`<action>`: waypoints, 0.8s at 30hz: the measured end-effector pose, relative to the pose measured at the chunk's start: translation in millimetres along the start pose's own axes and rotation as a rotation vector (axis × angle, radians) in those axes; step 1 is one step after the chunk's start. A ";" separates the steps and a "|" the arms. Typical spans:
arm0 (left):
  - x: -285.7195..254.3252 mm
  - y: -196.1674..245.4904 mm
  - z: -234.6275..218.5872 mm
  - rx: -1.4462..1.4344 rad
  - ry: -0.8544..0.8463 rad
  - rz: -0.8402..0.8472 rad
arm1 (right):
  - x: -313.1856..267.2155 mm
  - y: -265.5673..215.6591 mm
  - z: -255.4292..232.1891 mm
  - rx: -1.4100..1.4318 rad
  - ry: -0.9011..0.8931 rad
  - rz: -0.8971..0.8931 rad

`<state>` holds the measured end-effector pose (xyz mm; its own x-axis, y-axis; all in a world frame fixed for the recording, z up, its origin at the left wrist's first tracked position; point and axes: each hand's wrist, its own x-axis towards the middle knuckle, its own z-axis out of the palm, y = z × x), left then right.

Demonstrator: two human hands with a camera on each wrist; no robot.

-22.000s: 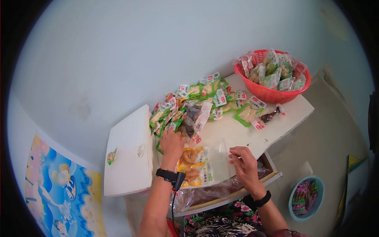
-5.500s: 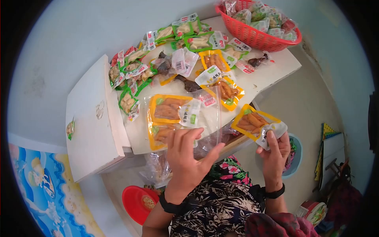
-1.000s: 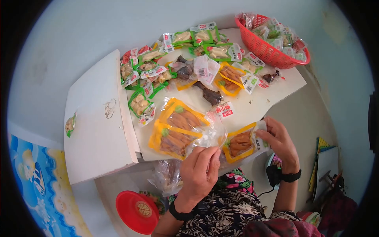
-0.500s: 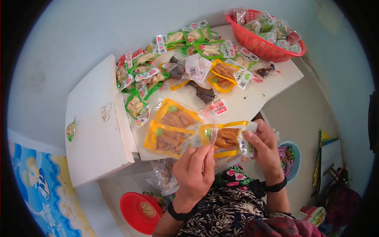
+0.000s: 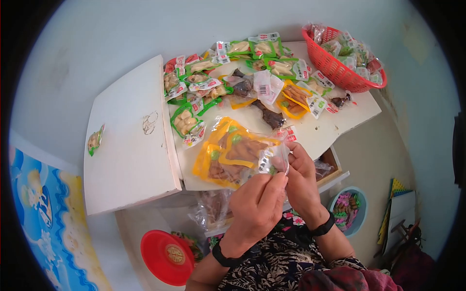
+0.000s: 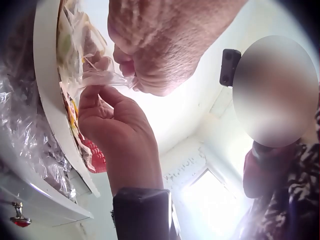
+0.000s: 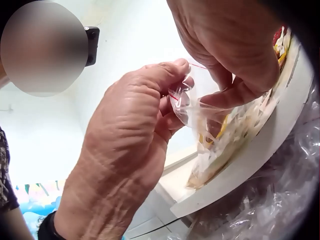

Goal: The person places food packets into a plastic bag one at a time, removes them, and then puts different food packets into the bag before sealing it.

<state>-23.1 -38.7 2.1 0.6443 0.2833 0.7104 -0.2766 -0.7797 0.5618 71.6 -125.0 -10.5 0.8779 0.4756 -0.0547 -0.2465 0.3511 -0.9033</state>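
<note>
The clear bag (image 5: 242, 155) of yellow snack packs (image 5: 228, 160) lay at the near edge of the white table (image 5: 315, 136); my left hand (image 5: 259, 203) and right hand (image 5: 301, 169) both pinched its mouth, fingertips meeting; loose snack packets (image 5: 218, 82) spread toward twelve o'clock; the red basket (image 5: 340, 72) sat at two o'clock.

A red basket (image 5: 340, 72) of snack packets is set at the far table (image 5: 131, 160) corner; a red plate (image 5: 167, 256) lies below.
</note>
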 end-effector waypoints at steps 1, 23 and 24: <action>0.5 -0.1 -1.0 0.000 -0.013 -0.003 | 1.2 1.2 1.1 -0.014 -0.003 -0.007; -9.1 -17.5 6.5 -0.205 0.006 -0.086 | 8.9 12.3 -17.5 -0.855 -0.127 -0.562; -8.9 -17.1 6.5 -0.204 0.004 -0.084 | 9.5 12.8 -18.6 -0.984 -0.118 -0.686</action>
<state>-19.4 -31.5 -16.6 0.6684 0.3455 0.6587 -0.3609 -0.6237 0.6933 84.4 -131.0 -30.5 0.6480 0.5198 0.5567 0.7204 -0.1808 -0.6696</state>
